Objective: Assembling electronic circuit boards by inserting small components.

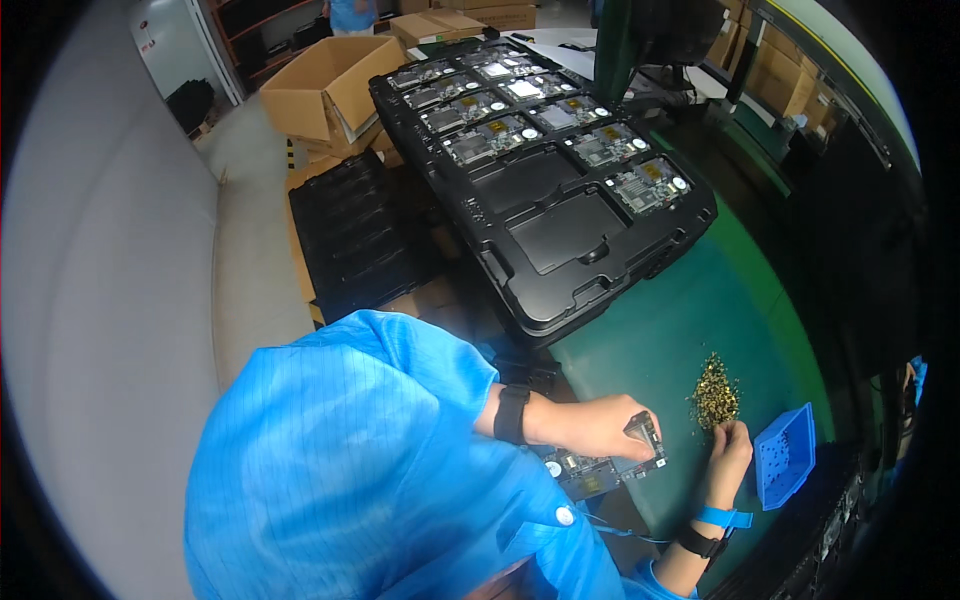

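The board (590, 480) is in the left hand (605, 428), at the table's left edge. Thumb and fingers pinch it by its right end, the forearm reaching in from the left. The right hand (732, 455) bends toward the gold parts (715, 392), fingertips drawn together at the pile's near edge; whether they hold a piece, I cannot tell. The blue bin (785, 455) stands just right of that hand, near the table's right edge.

By the look of it, the work is partway: boards fill most of the tray (590, 285), which lies across the table's (640, 350) far-left corner, while two slots at its near end show bare plastic, and many gold parts remain loose.
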`<state>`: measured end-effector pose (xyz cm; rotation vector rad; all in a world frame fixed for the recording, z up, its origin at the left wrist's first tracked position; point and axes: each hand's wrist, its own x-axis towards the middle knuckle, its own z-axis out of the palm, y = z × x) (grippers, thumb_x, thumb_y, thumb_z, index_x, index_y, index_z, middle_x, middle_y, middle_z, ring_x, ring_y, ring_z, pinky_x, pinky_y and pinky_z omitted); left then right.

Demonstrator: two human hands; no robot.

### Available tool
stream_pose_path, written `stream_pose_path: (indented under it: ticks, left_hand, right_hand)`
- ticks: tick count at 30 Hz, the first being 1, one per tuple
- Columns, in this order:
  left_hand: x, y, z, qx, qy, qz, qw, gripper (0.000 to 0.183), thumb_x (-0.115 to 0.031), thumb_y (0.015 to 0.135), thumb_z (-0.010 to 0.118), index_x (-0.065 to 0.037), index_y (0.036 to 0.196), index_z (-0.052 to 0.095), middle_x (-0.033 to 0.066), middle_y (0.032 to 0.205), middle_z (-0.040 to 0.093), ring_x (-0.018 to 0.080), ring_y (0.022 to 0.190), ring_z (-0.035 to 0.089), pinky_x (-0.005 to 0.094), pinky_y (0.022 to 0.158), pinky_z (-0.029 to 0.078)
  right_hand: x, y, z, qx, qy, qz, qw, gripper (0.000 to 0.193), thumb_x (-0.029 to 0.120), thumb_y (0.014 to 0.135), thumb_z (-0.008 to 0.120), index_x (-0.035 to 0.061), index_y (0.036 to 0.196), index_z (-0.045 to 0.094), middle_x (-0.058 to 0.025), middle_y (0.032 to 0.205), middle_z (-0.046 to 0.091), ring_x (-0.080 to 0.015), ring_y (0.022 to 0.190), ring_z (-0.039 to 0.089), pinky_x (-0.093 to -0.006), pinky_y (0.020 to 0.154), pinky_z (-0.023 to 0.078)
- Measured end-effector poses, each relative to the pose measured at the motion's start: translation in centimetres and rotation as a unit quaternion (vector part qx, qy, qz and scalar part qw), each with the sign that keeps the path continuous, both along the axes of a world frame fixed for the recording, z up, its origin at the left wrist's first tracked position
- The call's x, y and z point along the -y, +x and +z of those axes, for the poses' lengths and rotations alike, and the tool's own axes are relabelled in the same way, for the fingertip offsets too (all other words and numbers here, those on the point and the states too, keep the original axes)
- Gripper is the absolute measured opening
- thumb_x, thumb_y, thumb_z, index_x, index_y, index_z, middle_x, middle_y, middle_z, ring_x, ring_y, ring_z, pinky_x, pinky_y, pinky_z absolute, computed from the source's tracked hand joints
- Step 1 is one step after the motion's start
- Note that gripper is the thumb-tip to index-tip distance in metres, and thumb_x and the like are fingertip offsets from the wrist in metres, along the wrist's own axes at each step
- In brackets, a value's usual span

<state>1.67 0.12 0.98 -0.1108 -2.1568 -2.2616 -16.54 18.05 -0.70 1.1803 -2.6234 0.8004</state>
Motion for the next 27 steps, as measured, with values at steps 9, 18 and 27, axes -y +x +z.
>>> stream_pose_path:
  ticks: [9, 18, 27]
  left_hand:
    - [0.2, -0.3, 0.1, 0.009, -0.018, 0.006, 1.000, 0.023, -0.018, 0.077, 0.057, -0.001, 0.092, 0.055, 0.0034, 0.076, 0.059, 0.0091, 0.071, 0.052, 0.0235, 0.065, 0.043]
    - [0.3, -0.3, 0.3, 0.017, -0.003, 0.005, 1.000, 0.026, -0.020, 0.078, 0.058, 0.000, 0.095, 0.053, 0.0048, 0.079, 0.059, 0.0100, 0.073, 0.053, 0.0241, 0.067, 0.043]
    - [-0.2, -0.3, -0.3, -0.051, -0.008, 0.147, 0.988, 0.057, -0.012, 0.078, 0.057, -0.003, 0.123, 0.023, 0.0085, 0.097, 0.049, 0.0137, 0.090, 0.048, 0.0273, 0.080, 0.039]
  right_hand:
    - [0.7, 0.2, 1.2, 0.008, -0.028, 0.008, 1.000, 0.003, -0.002, 0.073, 0.052, -0.0028, 0.073, 0.049, -0.0163, 0.067, 0.052, -0.0306, 0.062, 0.052, -0.0336, 0.059, 0.042]
    - [0.7, 1.0, 2.3, 0.067, -0.131, 0.015, 0.989, 0.006, -0.005, 0.073, 0.053, -0.0024, 0.075, 0.048, -0.0082, 0.067, 0.050, -0.0156, 0.060, 0.049, -0.0255, 0.056, 0.041]
    - [1.4, 5.2, 6.2, 0.090, -0.135, 0.043, 0.986, 0.010, -0.007, 0.069, 0.055, -0.0015, 0.073, 0.048, -0.0069, 0.068, 0.049, -0.0139, 0.063, 0.048, -0.0223, 0.058, 0.038]
